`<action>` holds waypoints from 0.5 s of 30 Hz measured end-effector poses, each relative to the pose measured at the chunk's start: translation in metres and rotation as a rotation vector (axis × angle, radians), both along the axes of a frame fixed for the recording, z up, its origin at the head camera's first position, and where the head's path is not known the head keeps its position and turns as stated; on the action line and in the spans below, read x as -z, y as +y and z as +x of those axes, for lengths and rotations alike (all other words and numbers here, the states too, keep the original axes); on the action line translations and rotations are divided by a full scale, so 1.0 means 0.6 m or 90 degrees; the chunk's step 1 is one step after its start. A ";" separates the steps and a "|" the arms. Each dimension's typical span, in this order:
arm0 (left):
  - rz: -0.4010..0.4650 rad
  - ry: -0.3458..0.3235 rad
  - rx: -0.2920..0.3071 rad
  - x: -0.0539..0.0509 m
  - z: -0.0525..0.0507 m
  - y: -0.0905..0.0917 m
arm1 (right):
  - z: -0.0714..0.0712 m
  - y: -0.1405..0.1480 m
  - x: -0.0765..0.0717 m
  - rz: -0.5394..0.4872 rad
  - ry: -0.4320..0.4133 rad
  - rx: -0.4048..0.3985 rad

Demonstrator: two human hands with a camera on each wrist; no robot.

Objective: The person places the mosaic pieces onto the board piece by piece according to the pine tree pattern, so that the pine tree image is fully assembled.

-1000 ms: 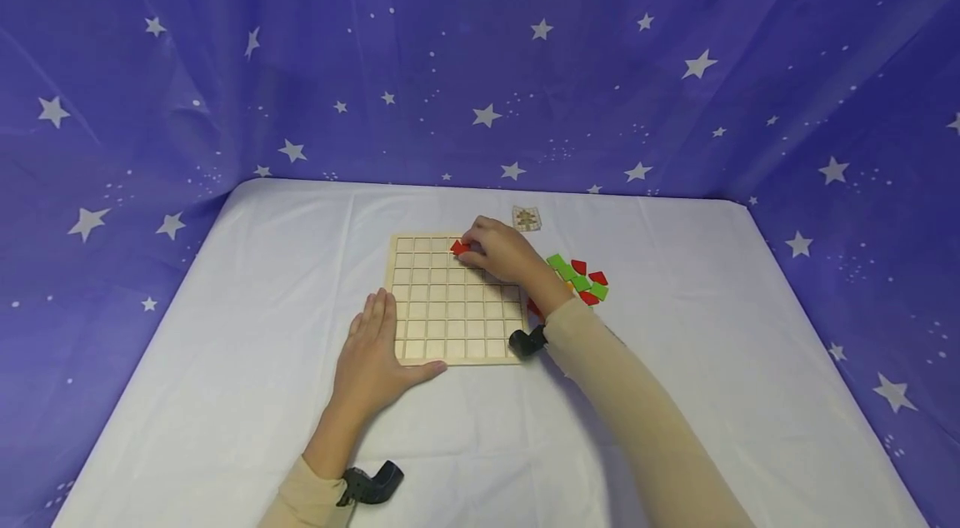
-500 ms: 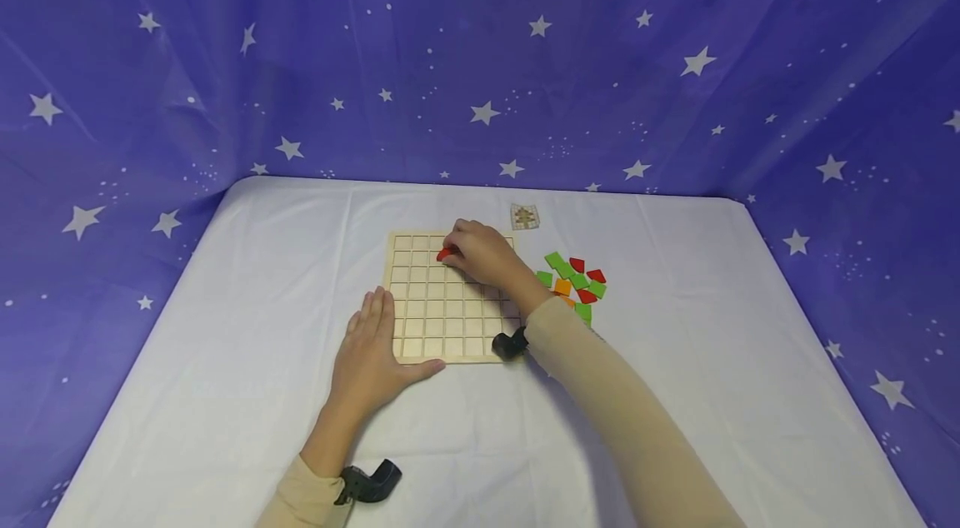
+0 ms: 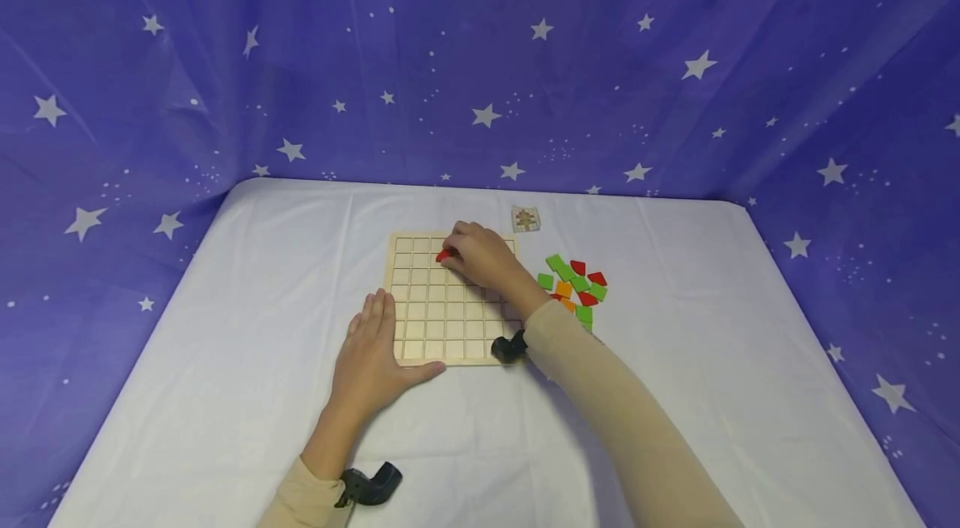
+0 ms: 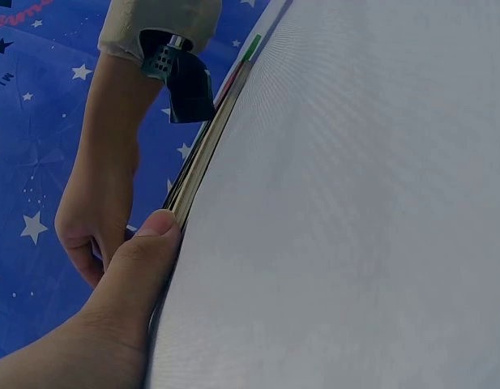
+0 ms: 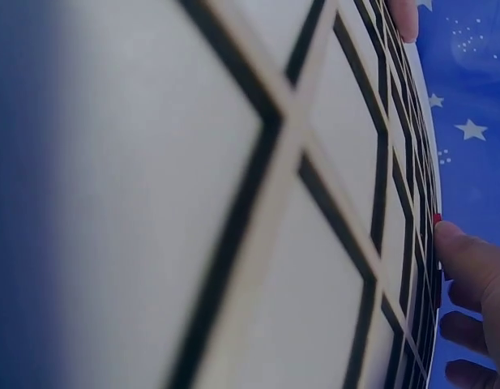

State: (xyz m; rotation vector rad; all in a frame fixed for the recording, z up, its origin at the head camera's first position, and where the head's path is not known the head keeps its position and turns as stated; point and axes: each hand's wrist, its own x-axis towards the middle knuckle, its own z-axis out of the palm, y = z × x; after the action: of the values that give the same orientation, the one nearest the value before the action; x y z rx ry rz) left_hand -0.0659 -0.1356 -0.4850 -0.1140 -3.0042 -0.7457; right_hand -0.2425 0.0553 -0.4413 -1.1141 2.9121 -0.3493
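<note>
A wooden grid board (image 3: 437, 311) of square cells lies on the white table. My left hand (image 3: 367, 357) rests along its left edge, fingers straight, with the thumb at the front edge; the left wrist view shows that thumb (image 4: 144, 247) against the board's side. Over the upper middle cells my right hand (image 3: 480, 255) pinches a small red tile (image 3: 443, 256). Only a sliver of the red tile (image 5: 437, 218) shows by the fingertips in the right wrist view. The right hand and forearm hide the board's upper right cells.
To the board's right lie loose tiles: several green tiles (image 3: 581, 284), red tiles (image 3: 597, 278) and orange tiles (image 3: 563, 289). A small card (image 3: 527, 218) with a brown pattern lies behind the board. A purple star-printed curtain (image 3: 480, 53) stands around the table (image 3: 712, 303).
Over the first half second my right hand moved slightly left over the board with the red tile. Since then it has stayed about there. The left hand keeps its place.
</note>
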 end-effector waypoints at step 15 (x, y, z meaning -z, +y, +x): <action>-0.002 -0.006 -0.003 0.001 0.001 0.000 | -0.006 -0.014 0.000 -0.016 -0.025 -0.014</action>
State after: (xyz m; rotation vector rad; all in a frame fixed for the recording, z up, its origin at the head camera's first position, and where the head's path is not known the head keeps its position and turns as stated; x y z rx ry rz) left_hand -0.0653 -0.1356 -0.4854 -0.1040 -3.0127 -0.7438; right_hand -0.2463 0.0471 -0.4415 -1.1282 2.8669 -0.4044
